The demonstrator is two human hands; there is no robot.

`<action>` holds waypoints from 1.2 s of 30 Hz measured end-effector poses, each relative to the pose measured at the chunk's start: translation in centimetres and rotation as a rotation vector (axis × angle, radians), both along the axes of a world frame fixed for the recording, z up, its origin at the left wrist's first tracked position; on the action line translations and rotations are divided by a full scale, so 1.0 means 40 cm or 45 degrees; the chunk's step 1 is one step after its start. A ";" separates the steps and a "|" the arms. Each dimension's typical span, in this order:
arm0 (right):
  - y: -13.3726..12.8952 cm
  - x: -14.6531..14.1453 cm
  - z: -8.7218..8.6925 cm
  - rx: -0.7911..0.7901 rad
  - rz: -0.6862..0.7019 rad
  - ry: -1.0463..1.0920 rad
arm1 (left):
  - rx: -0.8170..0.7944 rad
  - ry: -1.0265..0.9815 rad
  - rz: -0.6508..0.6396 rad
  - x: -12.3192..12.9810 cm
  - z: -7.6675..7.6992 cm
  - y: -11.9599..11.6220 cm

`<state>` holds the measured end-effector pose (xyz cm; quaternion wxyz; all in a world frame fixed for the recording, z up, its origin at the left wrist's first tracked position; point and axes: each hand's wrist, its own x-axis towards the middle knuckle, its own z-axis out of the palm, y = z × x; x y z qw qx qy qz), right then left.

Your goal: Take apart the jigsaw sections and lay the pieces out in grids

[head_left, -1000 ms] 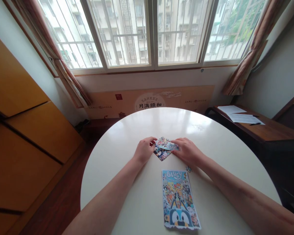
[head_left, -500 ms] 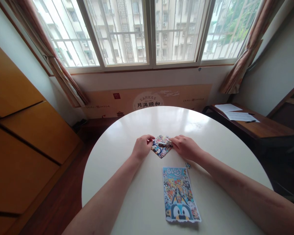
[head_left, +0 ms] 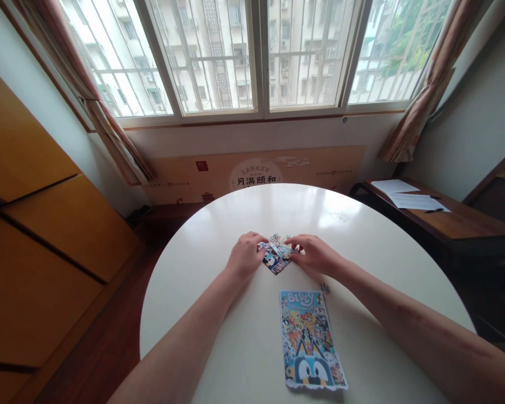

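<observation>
On white table (head_left: 177, 269), "BLUEY" sheet (head_left: 311, 339), left fingers (head_left: 256, 237) and right fingers (head_left: 297, 240) bent at puzzle (head_left: 276, 264), pinching unclear, "月满颐和" panel (head_left: 255, 168) behind

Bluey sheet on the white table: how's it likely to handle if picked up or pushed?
Probably light and floppy: the Bluey sheet looks like thin paper, with a wavy, ragged near edge. Likely slides easily, since the white table looks smooth and glossy. Rolling or tipping seems unlikely; it lies nearly flat.
</observation>
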<state>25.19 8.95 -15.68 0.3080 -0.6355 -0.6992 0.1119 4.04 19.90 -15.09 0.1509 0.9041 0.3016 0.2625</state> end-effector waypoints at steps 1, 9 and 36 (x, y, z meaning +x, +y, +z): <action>-0.001 0.001 0.000 0.004 -0.006 0.043 | 0.015 0.031 0.000 -0.002 0.002 -0.002; -0.010 0.000 -0.010 0.036 -0.027 0.224 | 0.027 0.197 -0.133 0.009 -0.004 -0.028; 0.042 0.003 -0.004 -0.179 -0.174 -0.329 | 0.060 0.323 0.303 0.028 0.006 -0.041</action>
